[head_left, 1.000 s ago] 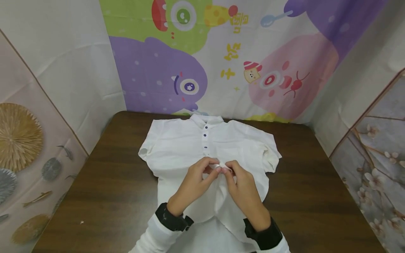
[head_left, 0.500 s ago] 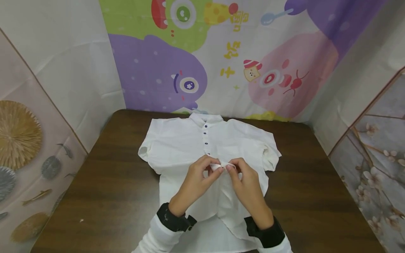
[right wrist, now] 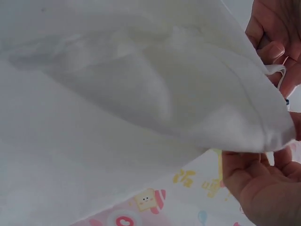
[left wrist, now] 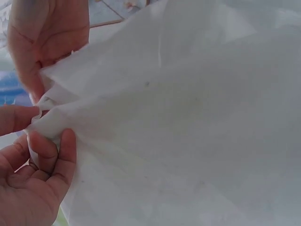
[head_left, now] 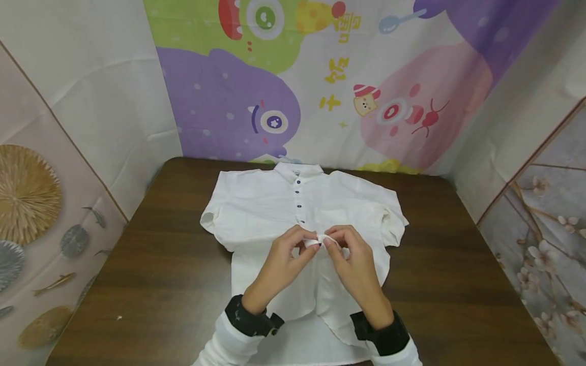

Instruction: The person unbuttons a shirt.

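Observation:
A white short-sleeved shirt (head_left: 258, 203) lies front up, its collar (head_left: 299, 172) at the far side. Several dark buttons (head_left: 299, 206) run down its upper front. Below them, my left hand (head_left: 285, 254) pinches one front edge between thumb and fingers. A small dark button (head_left: 320, 244) shows by that thumb tip. Close beside it, my right hand (head_left: 357, 256) pinches the other front edge, which bends up in a small loop. Both edges are raised in folds, and in the right wrist view a dark button (right wrist: 287, 101) peeks out at the cloth's edge. Fingers partly hide the buttonhole area.
The shirt rests on a dark brown wooden table (head_left: 183, 284). A cartoon-printed cloth (head_left: 329, 101) hangs behind it, with patterned panels at both sides. Black bands (head_left: 254, 317) circle both wrists. A tiny white scrap (head_left: 119, 317) lies at the table's left.
My hands have parted slightly at the fingertips, the right one shifting a little to the right. A dark button now shows between them, and the shirt's lower front opening has straightened.

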{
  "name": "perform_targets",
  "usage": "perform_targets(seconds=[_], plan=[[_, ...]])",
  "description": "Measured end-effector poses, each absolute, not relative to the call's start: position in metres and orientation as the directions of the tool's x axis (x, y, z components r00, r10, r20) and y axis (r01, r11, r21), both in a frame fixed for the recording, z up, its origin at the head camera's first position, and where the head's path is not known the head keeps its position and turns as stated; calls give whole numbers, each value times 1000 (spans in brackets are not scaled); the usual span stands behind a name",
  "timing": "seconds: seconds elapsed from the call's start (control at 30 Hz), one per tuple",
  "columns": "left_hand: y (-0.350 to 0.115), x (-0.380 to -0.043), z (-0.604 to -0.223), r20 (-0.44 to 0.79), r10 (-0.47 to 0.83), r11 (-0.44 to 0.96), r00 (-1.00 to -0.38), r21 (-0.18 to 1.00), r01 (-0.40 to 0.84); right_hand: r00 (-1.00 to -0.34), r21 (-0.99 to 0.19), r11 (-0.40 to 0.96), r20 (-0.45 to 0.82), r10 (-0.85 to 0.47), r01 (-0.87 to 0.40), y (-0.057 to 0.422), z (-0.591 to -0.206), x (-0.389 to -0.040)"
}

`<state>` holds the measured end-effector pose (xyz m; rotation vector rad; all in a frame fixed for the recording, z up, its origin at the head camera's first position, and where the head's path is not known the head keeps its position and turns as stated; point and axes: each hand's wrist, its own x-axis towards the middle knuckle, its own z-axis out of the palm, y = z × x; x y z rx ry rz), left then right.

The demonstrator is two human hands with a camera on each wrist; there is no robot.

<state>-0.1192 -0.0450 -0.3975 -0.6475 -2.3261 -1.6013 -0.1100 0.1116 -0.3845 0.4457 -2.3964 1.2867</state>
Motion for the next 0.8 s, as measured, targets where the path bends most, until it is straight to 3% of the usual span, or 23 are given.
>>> perform_targets(seconds=[0.37,0.8], plan=[[-46,-118,-402,359,222,263,-906,873,411,-903,-807,433,428,-42,-403,110,-388,-110],[-46,-117,-406,318,235,261,-918,890,375,-936,-845,414,349,-52,-338,116,-386,-108]])
